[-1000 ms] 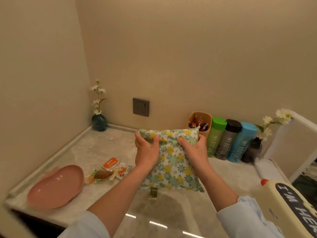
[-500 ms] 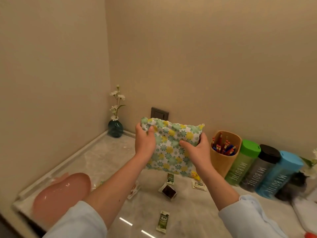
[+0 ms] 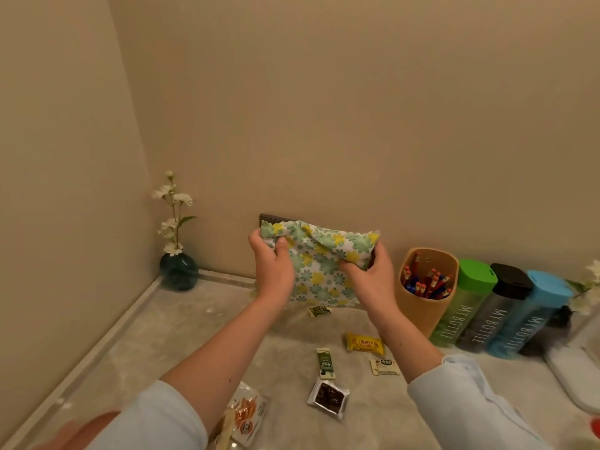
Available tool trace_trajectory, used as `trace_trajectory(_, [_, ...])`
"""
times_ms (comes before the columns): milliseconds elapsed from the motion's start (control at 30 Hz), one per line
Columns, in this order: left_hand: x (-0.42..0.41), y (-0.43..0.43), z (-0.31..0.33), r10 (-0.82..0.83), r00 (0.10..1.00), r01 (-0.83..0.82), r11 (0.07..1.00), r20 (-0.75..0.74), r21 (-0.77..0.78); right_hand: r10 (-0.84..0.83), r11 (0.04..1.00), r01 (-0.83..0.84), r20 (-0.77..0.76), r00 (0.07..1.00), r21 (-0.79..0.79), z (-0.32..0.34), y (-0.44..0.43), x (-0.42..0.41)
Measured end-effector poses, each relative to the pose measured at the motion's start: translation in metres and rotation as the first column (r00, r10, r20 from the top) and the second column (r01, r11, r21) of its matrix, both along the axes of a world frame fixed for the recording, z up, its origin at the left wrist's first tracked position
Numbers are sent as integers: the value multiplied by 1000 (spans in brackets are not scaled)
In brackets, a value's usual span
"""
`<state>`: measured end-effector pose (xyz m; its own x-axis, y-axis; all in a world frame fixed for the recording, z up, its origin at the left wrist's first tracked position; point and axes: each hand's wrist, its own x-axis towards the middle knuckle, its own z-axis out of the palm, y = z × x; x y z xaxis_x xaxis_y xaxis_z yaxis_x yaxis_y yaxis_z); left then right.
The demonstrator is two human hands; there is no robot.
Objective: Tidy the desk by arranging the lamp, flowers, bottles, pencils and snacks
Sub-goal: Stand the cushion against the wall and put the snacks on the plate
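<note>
Head camera, nearest first: small wrapped snack packets [image 3: 328, 397] lie scattered on the pale marble desk [image 3: 194, 336], among them a green stick sachet [image 3: 325, 363] and a yellow wrapped sweet [image 3: 363, 343]; their print is too small to read. Above them the left hand [image 3: 274, 267] and right hand [image 3: 370, 277] hold a green-and-yellow floral fabric pouch [image 3: 319, 267] in the air, fingers clenched on its two ends. If more snacks are inside, a shake could send them skidding off the desk. The right forearm passes just beside the tan cup of red and blue pencils [image 3: 422, 306] and could tip it against the green bottle [image 3: 461, 306], grey bottle [image 3: 493, 310] and blue bottle [image 3: 526, 319], each lettered "MY BOTTLE".
</note>
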<state>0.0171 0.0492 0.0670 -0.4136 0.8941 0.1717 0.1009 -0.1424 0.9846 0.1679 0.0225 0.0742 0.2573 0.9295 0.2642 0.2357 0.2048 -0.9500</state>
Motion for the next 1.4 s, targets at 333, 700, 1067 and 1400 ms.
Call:
trace_trajectory(333, [-11,34,-36,121,980,-118,993,159,-25,51,843,41,156,986,-536,-74,29,-5])
trace_trajectory(700, [-7,49,-49,107,975,-108,994,194,-7,597,731,28,658,459,-682,-131,31,-4])
trace_trajectory(1067, [23,38,-45,40,974,-41,999,221,-1,749,508,85,488,448,-857,-112,-1,11])
trace_trajectory(1400, [50,39,-44,-22,952,40,998,307,-55,133,837,235,601,788,-494,-63,-10,33])
